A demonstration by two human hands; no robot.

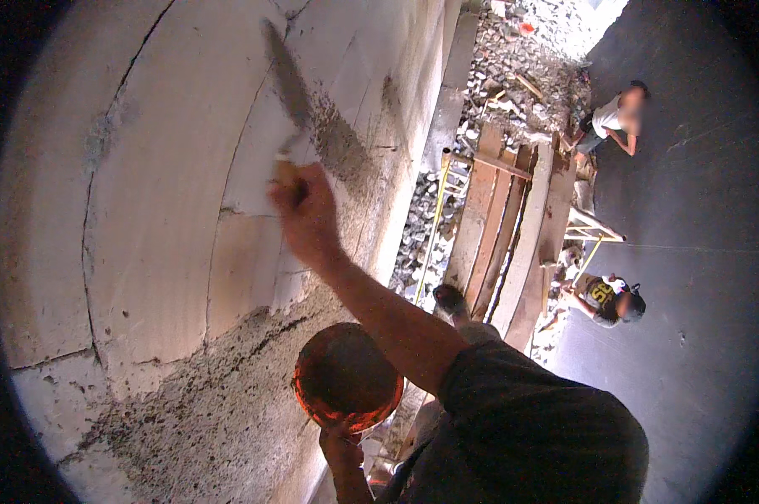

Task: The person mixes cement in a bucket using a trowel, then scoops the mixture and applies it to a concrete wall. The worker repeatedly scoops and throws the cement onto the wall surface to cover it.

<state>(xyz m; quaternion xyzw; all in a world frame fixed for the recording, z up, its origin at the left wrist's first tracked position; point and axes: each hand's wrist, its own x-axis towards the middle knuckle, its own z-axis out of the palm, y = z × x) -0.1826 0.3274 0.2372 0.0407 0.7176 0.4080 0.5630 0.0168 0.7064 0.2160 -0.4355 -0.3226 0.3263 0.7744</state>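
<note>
My right hand [306, 210] is closed round the handle of a pointing trowel [287, 77], its long blade angled up along the block wall [161, 252]. Whether the blade touches the wall I cannot tell. Beside the blade, a rough grey streak of mortar [342, 139] marks the wall. Lower down, my left hand [342, 447] grips an orange-red bucket [314, 413] from below, close to the wall. Grey mortar fills the visible inside of the bucket. A wide band of coarse mortar [186, 428] covers the lower wall, and thin dark joints run between the smooth blocks above.
Wooden planks [480, 223] lie beside my foot [451, 298], with a yellow pole [438, 202] next to them. Broken rubble [514, 76] covers ground beyond. Two other people, one in a white top [606, 118] and one in a dark shirt [599, 294], are near a grey wall [690, 202].
</note>
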